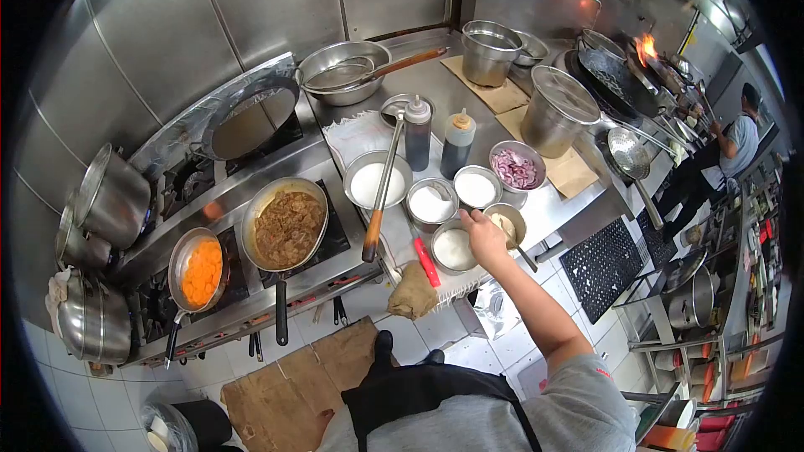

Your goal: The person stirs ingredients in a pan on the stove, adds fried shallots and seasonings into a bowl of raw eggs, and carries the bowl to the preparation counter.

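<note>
My right hand [487, 238] reaches over the counter between a bowl of white powder [453, 249] and a bowl of pale yellowish stuff [506, 219] with a spoon handle [526, 258] sticking out. Its fingers are drawn together, and whatever they hold is hidden. Around it stand more bowls of white contents [432, 201], a bowl of sliced red onion [516, 167] and two dark squeeze bottles [418, 134]. Only a sliver of my left hand [325, 420] shows low by my apron, its fingers hidden. A wooden-handled ladle [386, 184] lies across one bowl.
On the stove to the left sit a pan of brown meat [291, 230] and a pan of orange carrot pieces [199, 272], handles jutting toward me. A red-handled tool [425, 261] and a brown cloth [413, 291] lie at the counter edge. A co-worker [737, 146] stands right, near a flaming wok.
</note>
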Motion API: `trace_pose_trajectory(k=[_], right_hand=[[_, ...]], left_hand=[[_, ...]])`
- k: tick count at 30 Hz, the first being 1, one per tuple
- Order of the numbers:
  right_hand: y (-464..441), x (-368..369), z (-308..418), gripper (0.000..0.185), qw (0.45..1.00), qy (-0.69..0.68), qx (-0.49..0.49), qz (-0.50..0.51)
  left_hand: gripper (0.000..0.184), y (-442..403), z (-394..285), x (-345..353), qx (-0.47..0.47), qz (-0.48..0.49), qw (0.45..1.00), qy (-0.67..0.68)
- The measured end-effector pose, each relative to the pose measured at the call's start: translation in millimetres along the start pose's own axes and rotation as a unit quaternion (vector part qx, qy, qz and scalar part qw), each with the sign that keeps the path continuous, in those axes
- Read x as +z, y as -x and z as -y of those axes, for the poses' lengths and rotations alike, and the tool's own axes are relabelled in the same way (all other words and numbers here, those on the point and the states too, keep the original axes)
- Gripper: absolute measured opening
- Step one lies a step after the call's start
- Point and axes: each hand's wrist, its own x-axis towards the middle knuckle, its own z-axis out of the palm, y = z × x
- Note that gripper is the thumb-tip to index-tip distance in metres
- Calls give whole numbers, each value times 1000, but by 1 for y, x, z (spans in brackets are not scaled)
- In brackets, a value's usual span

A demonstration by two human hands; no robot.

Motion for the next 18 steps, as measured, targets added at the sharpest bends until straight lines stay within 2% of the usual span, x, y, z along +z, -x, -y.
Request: trace_pose_trajectory(k=[9, 18], right_hand=[[31, 5, -1, 49, 999, -37, 19, 15], [34, -1, 3, 52, 996, -80, 27, -13]], left_hand=[[36, -6, -3, 0, 8, 1, 1000, -3], [37, -14, -7, -3, 16, 0, 1000, -10]])
